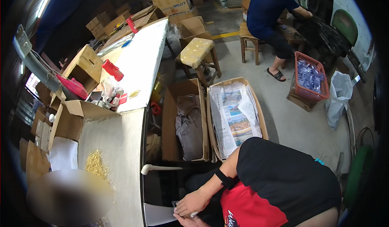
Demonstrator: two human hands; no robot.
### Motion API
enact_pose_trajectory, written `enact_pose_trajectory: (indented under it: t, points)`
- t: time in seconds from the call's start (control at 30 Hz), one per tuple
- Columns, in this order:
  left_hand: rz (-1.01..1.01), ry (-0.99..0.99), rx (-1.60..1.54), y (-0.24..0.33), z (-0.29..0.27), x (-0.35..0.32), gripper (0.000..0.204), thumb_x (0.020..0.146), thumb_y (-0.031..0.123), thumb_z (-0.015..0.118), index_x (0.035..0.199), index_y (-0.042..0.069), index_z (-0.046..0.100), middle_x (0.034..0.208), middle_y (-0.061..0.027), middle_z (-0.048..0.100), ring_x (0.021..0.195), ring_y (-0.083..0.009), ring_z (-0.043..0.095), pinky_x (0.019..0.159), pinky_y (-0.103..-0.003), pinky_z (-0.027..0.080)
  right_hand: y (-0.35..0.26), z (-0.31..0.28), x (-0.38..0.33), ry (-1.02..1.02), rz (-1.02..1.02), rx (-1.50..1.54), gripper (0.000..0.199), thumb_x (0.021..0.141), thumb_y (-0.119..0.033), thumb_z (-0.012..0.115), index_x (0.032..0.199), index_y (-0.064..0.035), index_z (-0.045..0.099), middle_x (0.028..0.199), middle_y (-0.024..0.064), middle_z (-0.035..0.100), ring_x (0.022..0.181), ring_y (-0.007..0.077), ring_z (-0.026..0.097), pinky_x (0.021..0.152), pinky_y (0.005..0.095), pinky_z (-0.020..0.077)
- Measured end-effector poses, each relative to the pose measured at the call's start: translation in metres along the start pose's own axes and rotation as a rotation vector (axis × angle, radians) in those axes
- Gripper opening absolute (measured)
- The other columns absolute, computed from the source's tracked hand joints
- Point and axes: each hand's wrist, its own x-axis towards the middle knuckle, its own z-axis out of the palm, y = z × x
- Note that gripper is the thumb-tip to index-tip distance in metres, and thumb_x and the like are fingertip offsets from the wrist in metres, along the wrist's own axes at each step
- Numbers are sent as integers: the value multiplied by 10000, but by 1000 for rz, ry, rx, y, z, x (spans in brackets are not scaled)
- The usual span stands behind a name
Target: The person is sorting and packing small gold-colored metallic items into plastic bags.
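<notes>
My right hand [192, 202] lies over my left hand [189, 220] at the lower middle, beside the table's edge. The fingers of both hands are closed together around something small. A bit of white and brown shows between them, too small to name. A dark object with a pale edge [175, 204] sits at the right fingertips, mostly hidden. My right forearm wears a black band [225, 178]. Just left of the hands is a pale sheet-like piece [159, 215]. On the worktable [125, 146] lies a heap of small gold-coloured pieces [97, 164].
Two cardboard boxes stand beyond my hands, one with grey cloth [189, 129], one with newspapers [235, 117]. A white pipe end [148, 169] juts near the table edge. A wooden stool [197, 52], red basket [310, 90] and seated co-worker [267, 14] are farther off. A blurred patch covers the lower left.
</notes>
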Motion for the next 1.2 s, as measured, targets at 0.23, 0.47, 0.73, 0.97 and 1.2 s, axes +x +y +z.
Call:
enact_pose_trajectory:
  t: [0.23, 0.47, 0.73, 0.97, 1.2]
  points:
    - [43, 123, -63, -2, -2, -10, 365, 930, 208, 418, 1141, -62, 544, 1114, -172, 584, 1047, -305, 555, 918, -394, 435, -12, 3, 6, 105, -12, -118, 350, 844, -183, 515, 1101, 55, 524, 1110, 211, 564, 1080, 359, 521, 961, 413, 406]
    - [-80, -57, -133, 24, 36, -12, 298, 960, 267, 438, 1073, 27, 574, 1013, -94, 637, 807, -174, 651, 544, -267, 548, -9, -64, -4, 499, 280, 278, 222, 801, -50, 567, 1011, -36, 637, 952, 145, 648, 873, 301, 634, 779, 355, 511]
    - [-39, -86, -282, 32, 18, -33, 377, 983, 325, 408, 1125, 1, 538, 1003, -97, 621, 795, -159, 654, 508, -266, 561, -10, -61, 6, 534, 621, 859, 179, 867, 41, 520, 1014, 36, 622, 879, 78, 634, 799, 129, 608, 739, 245, 495]
    - [15, -46, -168, 40, 9, -37, 268, 893, 110, 571, 1131, -7, 527, 987, -105, 623, 770, -162, 655, 507, -255, 565, 3, -45, 10, 234, 886, 1057, 299, 855, -54, 615, 1142, 17, 573, 949, 50, 627, 839, 93, 585, 715, 233, 487]
    - [112, 105, -185, 38, 4, -41, 317, 860, 74, 616, 1150, -4, 514, 1001, -117, 623, 778, -163, 652, 520, -257, 573, -9, -36, 20, 101, 797, 1006, 288, 787, -49, 696, 1057, 13, 616, 851, 27, 629, 705, 57, 549, 629, 202, 459]
